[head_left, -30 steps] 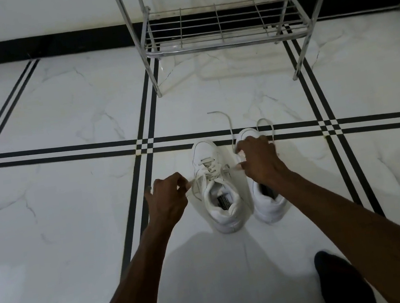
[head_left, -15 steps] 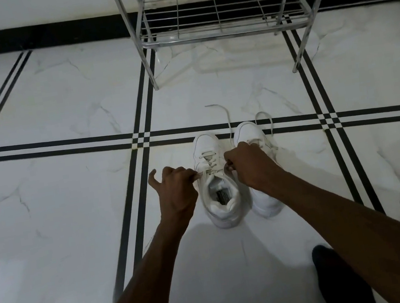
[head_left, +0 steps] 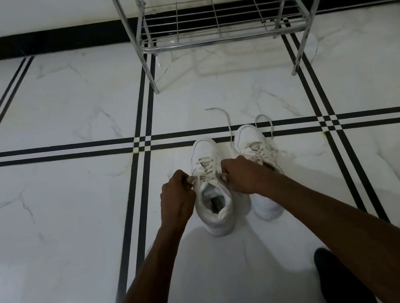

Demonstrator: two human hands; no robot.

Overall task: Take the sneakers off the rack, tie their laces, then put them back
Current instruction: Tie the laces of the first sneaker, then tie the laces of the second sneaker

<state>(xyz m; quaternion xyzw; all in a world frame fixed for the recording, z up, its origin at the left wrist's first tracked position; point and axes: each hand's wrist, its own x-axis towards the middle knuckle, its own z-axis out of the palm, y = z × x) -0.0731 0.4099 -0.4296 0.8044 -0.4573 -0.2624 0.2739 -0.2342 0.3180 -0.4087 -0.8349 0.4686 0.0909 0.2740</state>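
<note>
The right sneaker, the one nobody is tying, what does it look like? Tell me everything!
The right sneaker is white and looks like smooth leather. It stands upright on the floor, toe toward the rack, close beside the left sneaker. Its laces are untied and trail loose across the floor past the toe. The right hand and forearm cross over its opening and hide it; whether they touch it is unclear.

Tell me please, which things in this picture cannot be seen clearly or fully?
- Knot on the left sneaker, head view: the left hand and right hand cover the lace ends, so its state is unclear.
- Right sneaker: the right forearm hides its opening.
- Rack: the top edge cuts off its upper shelves.
- Label inside the left sneaker: too small to read.
</note>
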